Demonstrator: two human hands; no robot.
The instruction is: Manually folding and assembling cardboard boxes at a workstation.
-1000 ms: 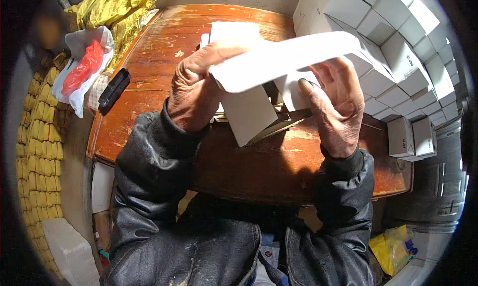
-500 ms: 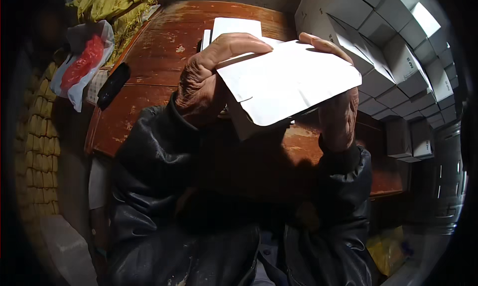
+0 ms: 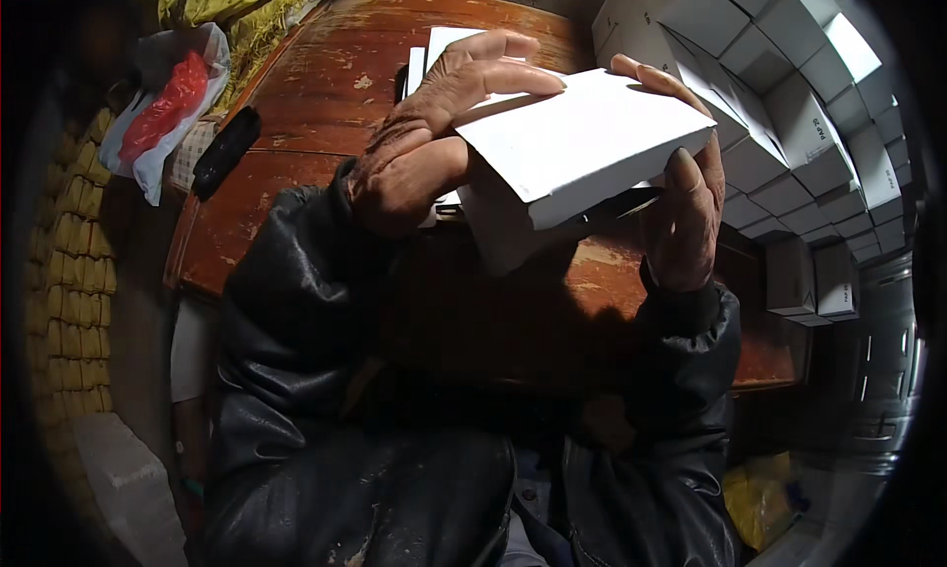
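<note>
A white cardboard box (image 3: pixel 592 133) is held above the table between my two hands, tilted, with its top and front face lit brightly. My left hand (image 3: pixel 424 138) grips its left end, the fingers bent over the far left corner. My right hand (image 3: pixel 691 192) holds the right end, with fingertips over the far edge and the thumb against the near right corner. Behind my left fingers, more white card or boxes (image 3: pixel 449 40) lie on the table; they are partly hidden. A pale panel (image 3: pixel 498 233) hangs below the box in shadow.
The worn red-brown wooden table (image 3: pixel 326 103) spreads beneath. Stacked white boxes (image 3: pixel 764 93) rise at the right. A black case-like object (image 3: pixel 227 152) and a white bag with red plastic (image 3: pixel 168 113) sit at the left edge, near yellow sacking (image 3: pixel 222 4).
The box's near flap, rounded and sticking out before, is now folded down and a flat front face shows. My left fingers have moved right and spread; my right thumb has come to the front corner.
</note>
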